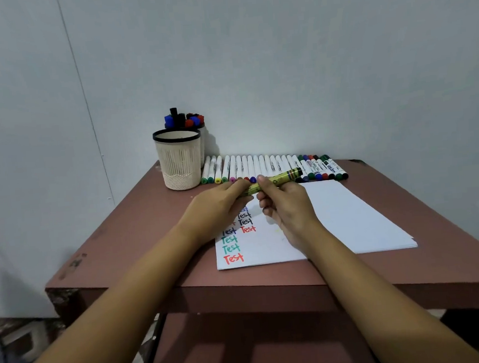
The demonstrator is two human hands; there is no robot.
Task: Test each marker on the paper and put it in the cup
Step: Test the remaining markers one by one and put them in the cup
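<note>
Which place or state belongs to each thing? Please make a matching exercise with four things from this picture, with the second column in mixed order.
Things
1. yellow-green marker
2. front cup
3. rear cup
4. paper

Places or states
A. holds capped markers standing upright
B. bears coloured words "Test"
C. gripped by the left hand and the right hand
D. no marker sticks out of it

Pairs: 1-C, 2-D, 3-A, 4-B
</note>
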